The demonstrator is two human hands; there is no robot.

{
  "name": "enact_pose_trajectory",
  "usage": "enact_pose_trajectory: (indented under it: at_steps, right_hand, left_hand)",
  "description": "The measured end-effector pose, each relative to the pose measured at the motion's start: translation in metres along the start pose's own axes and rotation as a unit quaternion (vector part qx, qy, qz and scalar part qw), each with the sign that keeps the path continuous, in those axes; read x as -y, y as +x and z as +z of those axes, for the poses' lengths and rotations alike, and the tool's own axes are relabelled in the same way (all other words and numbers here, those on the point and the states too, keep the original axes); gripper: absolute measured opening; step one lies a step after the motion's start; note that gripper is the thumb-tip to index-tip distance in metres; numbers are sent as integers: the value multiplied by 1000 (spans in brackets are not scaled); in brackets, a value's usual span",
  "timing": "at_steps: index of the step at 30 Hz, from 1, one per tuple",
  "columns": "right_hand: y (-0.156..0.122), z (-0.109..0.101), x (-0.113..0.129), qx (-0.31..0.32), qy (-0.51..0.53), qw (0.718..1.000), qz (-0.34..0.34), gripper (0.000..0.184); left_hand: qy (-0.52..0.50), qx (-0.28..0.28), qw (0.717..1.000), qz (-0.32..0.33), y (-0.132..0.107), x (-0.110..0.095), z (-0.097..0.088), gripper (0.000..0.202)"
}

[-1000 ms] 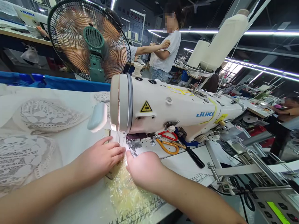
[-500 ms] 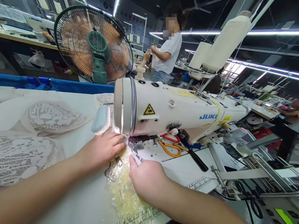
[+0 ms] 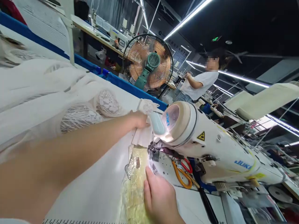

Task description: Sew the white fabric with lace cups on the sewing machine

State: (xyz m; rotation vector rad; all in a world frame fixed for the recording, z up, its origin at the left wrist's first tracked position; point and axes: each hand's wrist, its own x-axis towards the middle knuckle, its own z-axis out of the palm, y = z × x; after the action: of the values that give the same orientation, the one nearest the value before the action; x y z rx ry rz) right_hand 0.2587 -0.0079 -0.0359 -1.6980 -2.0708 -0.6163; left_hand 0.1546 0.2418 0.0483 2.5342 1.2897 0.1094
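Observation:
My left hand (image 3: pixel 138 119) reaches forward beside the head of the white JUKI sewing machine (image 3: pixel 217 146). Its fingers are curled on the edge of a white fabric piece (image 3: pixel 143 137) lying there. Nearer to me, my right hand (image 3: pixel 158 199) lies flat, fingers stretched out, on a yellowish lace strip (image 3: pixel 136 174) in clear wrapping. That strip runs up to the needle area (image 3: pixel 153 154) under the machine head.
White lace fabric (image 3: pixel 79 115) is heaped at the left on the white table. Orange scissors (image 3: pixel 179 175) and red scissors (image 3: pixel 187 165) rest on the machine bed. A standing fan (image 3: pixel 148 63) and a person in a white shirt (image 3: pixel 201 84) are behind.
My head has turned left and tilted. My left hand has moved away from the needle, forward past the machine head, onto the white fabric. My right hand stays on the strip.

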Motion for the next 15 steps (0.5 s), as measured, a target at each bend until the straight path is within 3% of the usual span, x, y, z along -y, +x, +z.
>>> enact_pose_trajectory:
  at_steps: [3, 7, 9, 11, 12, 13, 15]
  right_hand:
    - [-4, 0, 0, 38, 16, 999, 20, 46]
    - [-8, -3, 0, 100, 7, 994, 49, 45]
    - [-6, -8, 2, 132, -5, 990, 59, 44]
    - [-2, -14, 4, 167, -15, 983, 67, 43]
    - [0, -17, 6, 182, -18, 980, 73, 43]
    - [2, -19, 8, 195, -20, 977, 82, 43]
    - [5, -24, 13, 215, -22, 971, 101, 43]
  left_hand:
    - [57, 12, 998, -5, -21, 0, -6, 49]
    - [147, -19, 989, 25, -94, 14, -24, 37]
    - [196, -59, 979, 22, -142, 34, -37, 34]
    - [240, -102, 964, -51, -186, 62, -49, 34]
    - [264, -170, 944, -97, -204, 77, -54, 33]
    - [269, -192, 937, -114, -218, 91, -57, 45]
    - [252, -211, 940, -90, -235, 111, -59, 56]
